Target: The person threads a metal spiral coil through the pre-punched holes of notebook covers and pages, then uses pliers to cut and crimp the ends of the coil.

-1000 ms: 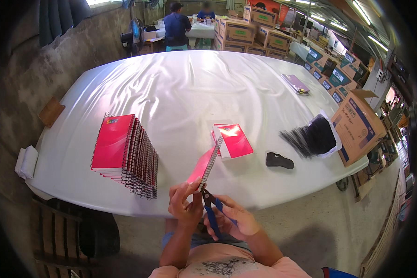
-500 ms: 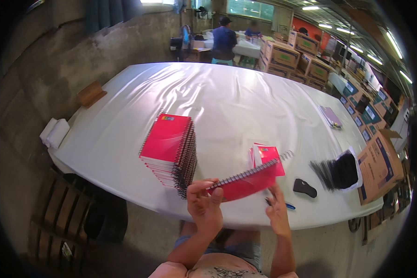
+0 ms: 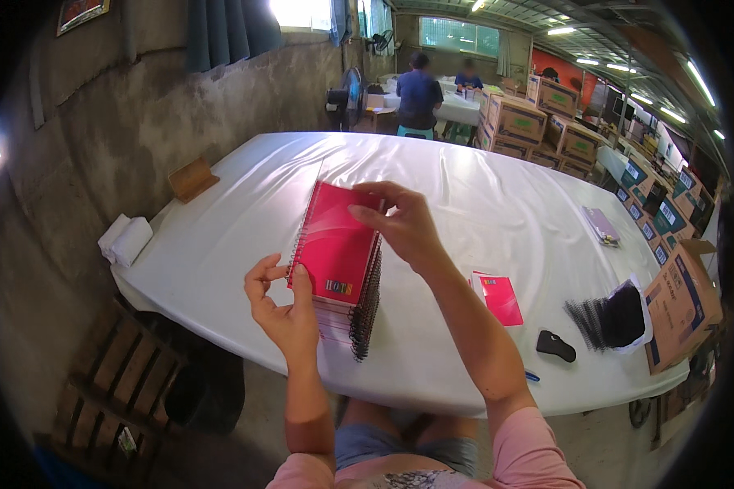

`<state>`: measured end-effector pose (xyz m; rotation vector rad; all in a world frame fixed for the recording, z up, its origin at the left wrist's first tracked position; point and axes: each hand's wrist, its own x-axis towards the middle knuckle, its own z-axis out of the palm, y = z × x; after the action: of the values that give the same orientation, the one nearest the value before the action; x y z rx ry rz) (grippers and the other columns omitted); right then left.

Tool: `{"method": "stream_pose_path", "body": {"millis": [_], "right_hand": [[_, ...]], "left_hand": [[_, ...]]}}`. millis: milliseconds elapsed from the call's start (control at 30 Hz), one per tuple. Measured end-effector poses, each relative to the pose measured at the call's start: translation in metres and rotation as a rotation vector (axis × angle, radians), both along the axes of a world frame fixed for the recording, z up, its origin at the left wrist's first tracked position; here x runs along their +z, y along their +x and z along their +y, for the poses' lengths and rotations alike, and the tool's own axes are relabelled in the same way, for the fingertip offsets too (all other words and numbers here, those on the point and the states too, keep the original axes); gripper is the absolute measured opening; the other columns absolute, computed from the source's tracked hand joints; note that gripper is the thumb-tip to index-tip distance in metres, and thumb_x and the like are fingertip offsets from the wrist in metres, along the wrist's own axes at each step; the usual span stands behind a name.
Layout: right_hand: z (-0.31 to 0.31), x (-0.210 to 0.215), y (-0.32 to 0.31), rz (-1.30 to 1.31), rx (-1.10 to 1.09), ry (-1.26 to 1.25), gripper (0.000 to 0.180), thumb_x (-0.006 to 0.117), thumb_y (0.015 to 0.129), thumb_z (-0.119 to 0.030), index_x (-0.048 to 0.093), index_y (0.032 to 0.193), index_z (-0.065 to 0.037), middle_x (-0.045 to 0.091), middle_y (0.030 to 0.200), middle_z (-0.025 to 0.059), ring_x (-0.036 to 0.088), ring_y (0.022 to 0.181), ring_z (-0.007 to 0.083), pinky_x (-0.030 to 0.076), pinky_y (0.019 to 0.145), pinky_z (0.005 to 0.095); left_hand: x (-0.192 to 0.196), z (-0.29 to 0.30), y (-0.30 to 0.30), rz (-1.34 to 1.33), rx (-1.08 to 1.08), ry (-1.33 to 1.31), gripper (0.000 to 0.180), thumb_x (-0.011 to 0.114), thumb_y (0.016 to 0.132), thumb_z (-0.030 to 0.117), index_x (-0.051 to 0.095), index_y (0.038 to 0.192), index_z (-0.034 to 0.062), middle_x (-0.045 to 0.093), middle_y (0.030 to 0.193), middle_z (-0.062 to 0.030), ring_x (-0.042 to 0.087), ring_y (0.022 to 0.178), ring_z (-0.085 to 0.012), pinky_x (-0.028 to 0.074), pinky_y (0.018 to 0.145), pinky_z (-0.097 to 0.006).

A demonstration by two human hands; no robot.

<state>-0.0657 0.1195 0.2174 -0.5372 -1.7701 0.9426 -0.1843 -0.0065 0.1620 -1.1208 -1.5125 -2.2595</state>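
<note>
Red-covered, the spiral notebook [image 3: 336,244], held edge-up over the near table edge half a second earlier, now lay atop the notebook stack [image 3: 352,314], left hand [image 3: 284,303] pinching its near corner, right hand [image 3: 404,224] gripping its far edge.

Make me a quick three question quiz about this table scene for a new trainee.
1. True or false: both hands touch the red spiral notebook.
2. What does that notebook rest on? A) a cardboard box B) a stack of notebooks C) the floor
3. Fill in: the loose pink covers lie to the person's ____ of the stack.

Key: 1 true, the left hand at its lower edge, the right hand at its top. 2 B. 3 right.
</note>
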Motion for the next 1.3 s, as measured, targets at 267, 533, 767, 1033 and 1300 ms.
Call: {"method": "stream_pose_path", "body": {"millis": [267, 533, 767, 1033, 1300], "right_hand": [[0.022, -0.062, -0.023, -0.264, -0.195, 0.127, 0.027, 0.064, 0.086, -0.024, 0.066, 0.107, -0.008, 0.055, 0.112, 0.0121, 0.058, 0.094, 0.0202, 0.046, 0.085, 0.0298], [0.012, -0.068, -0.027, 0.025, 0.012, -0.180, 0.035, 0.057, 0.091, -0.023, 0.055, 0.122, -0.006, 0.049, 0.121, 0.0113, 0.051, 0.111, 0.0185, 0.040, 0.094, 0.0304], [0.043, -0.123, 0.114, -0.541, -0.896, 0.021, 0.061, 0.065, 0.081, -0.037, 0.044, 0.134, -0.016, 0.047, 0.130, 0.0147, 0.043, 0.121, 0.0334, 0.036, 0.100, 0.0443], [0.035, -0.198, 0.256, -0.651, -0.869, -0.573, 0.059, 0.071, 0.073, -0.047, 0.062, 0.107, 0.000, 0.066, 0.096, 0.0190, 0.065, 0.086, 0.0303, 0.051, 0.077, 0.0373], [0.049, -0.219, 0.260, -0.374, -0.819, -0.617, 0.048, 0.072, 0.077, -0.036, 0.064, 0.099, 0.006, 0.068, 0.085, 0.0161, 0.065, 0.074, 0.0224, 0.050, 0.068, 0.0334]], "left_hand": [[-0.039, 0.027, -0.018, -0.222, -0.328, 0.076, 0.019, 0.058, 0.090, 0.017, 0.059, 0.100, 0.0013, 0.058, 0.098, -0.0062, 0.052, 0.092, -0.0146, 0.042, 0.085, -0.029], [-0.037, 0.032, -0.014, -0.195, -0.381, -0.007, 0.034, 0.050, 0.095, 0.031, 0.055, 0.109, -0.0001, 0.057, 0.104, -0.0092, 0.053, 0.096, -0.0154, 0.042, 0.088, -0.029], [-0.046, -0.008, -0.050, -0.241, 0.030, 0.034, 0.056, 0.034, 0.095, 0.048, 0.045, 0.127, 0.0035, 0.048, 0.129, -0.0110, 0.042, 0.123, -0.0234, 0.031, 0.101, -0.041], [-0.060, -0.039, 0.081, 0.108, -0.562, 0.768, 0.029, 0.046, 0.092, 0.032, 0.046, 0.108, 0.0078, 0.049, 0.114, -0.0107, 0.044, 0.116, -0.0278, 0.038, 0.095, -0.045], [-0.144, 0.086, 0.188, 0.701, -0.759, -0.839, 0.064, 0.047, 0.092, 0.047, 0.039, 0.137, 0.0020, 0.034, 0.144, -0.0155, 0.026, 0.134, -0.0395, 0.025, 0.104, -0.055]]}}
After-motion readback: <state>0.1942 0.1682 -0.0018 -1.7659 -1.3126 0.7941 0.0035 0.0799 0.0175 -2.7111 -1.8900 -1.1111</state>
